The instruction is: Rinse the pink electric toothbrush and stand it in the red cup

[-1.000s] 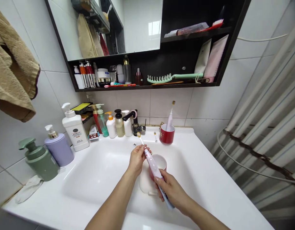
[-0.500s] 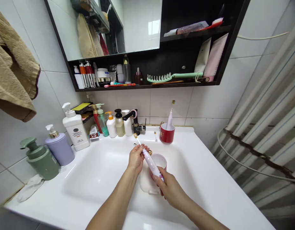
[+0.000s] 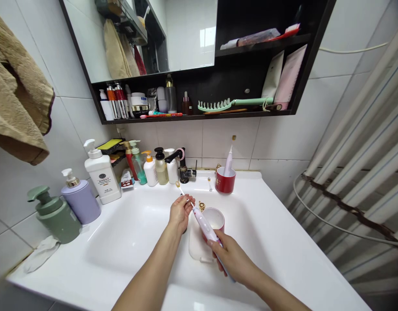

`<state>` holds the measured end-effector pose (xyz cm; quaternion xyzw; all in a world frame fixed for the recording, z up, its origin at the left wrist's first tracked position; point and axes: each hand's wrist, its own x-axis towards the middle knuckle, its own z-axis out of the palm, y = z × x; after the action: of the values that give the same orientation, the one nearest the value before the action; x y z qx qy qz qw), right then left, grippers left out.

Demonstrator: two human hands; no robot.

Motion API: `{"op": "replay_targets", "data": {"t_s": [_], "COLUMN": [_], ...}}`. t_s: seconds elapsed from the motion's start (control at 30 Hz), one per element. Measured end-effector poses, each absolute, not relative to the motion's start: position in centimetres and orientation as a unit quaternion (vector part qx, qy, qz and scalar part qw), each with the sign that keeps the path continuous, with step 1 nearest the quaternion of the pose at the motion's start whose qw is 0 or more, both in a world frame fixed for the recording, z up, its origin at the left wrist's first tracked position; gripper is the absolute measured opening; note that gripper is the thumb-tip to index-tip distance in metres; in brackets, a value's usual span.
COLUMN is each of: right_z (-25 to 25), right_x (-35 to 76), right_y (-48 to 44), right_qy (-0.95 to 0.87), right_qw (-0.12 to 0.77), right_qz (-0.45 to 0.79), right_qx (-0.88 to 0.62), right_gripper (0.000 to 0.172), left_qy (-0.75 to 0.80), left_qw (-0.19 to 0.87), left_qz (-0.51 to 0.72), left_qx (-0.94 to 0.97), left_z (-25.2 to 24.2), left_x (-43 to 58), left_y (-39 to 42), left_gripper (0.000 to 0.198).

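Observation:
Over the white sink [image 3: 127, 242] I hold a pink electric toothbrush [image 3: 203, 223], tilted with its head up and to the left. My right hand [image 3: 233, 259] is wrapped round the lower part of the handle. My left hand [image 3: 179, 211] pinches the thin white neck of the brush head [image 3: 181, 190] just above the handle. Right behind the toothbrush a red cup with a white inside [image 3: 214, 219] stands on a small white tray [image 3: 195, 246] in the basin.
A second red cup [image 3: 225, 180] with another toothbrush stands at the back rim beside the black tap [image 3: 182, 164]. Pump bottles [image 3: 100, 172] line the left edge. A dark shelf [image 3: 199, 114] hangs above; a brown towel [image 3: 14, 90] hangs at left.
My left hand has slid up from the handle's top to the neck, and the brush head has tilted further left. My right hand has kept its grip low on the handle.

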<state>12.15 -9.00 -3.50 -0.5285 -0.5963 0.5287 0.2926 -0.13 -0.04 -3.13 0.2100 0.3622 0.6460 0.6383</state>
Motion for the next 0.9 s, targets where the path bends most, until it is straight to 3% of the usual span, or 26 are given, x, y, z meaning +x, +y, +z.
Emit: {"op": "replay_targets", "data": {"t_s": [0.23,0.53,0.8,0.9], "right_z": [-3.1,-2.0,-1.5,-1.7], "right_x": [12.5,12.6,12.8,13.0], "right_y": [-8.9,-9.0,-8.8,-8.8], "right_qy": [-0.604,-0.62,-0.6,-0.605], "right_qw": [0.334,0.359,0.38,0.399], "right_qz": [0.513,0.499,0.511,0.509], "right_qx": [-0.511,-0.487,-0.484,-0.464], "right_gripper": [0.024,0.019,0.019,0.017], "left_qy": [0.558,0.682,0.686,0.645], "left_qw": [0.545,0.392,0.233,0.289], "left_qz": [0.502,0.368,0.339,0.374], "left_qx": [0.375,0.495,0.6,0.6], "left_z": [-3.2,-3.3,-3.6,-3.8], "left_x": [1.0,3.9,6.0,7.9], "left_y": [3.4,10.8,11.1,10.6], "left_gripper": [0.005,0.007,0.017,0.018]}}
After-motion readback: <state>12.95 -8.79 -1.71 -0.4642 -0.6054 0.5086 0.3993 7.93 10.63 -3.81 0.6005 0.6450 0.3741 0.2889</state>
